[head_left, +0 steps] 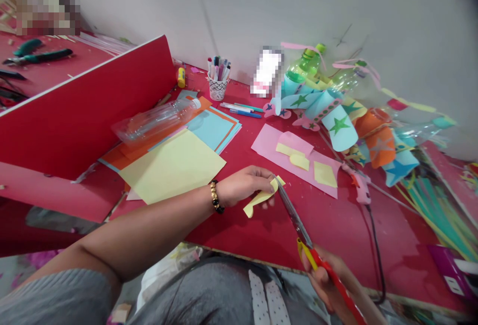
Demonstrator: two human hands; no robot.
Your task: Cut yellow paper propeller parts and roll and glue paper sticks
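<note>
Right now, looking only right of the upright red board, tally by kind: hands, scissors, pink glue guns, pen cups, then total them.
Hands: 2 (left hand, right hand)
Scissors: 1
Pink glue gun: 1
Pen cup: 1
Total: 5

narrow curved yellow paper strip (261, 197); scissors (295, 215), red and yellow handles, blades at strip's upper end

Scissors (298, 221): blades shiny metal, handles smooth, glossy plastic. Strip (261, 197): thin matt paper. Yellow sheet (174, 165) likewise paper, smooth, dull. Bottle (157, 118): clear plastic, glossy, catching light. Tabletop (227, 233) smooth, faint sheen. Bracelet (214, 196): polished beads, some metallic-looking. Sleeve (63, 295) soft matt cloth. Glue gun (362, 190) looks plastic. Wall (239, 11), from where I stand, smooth, flat finish.
</note>
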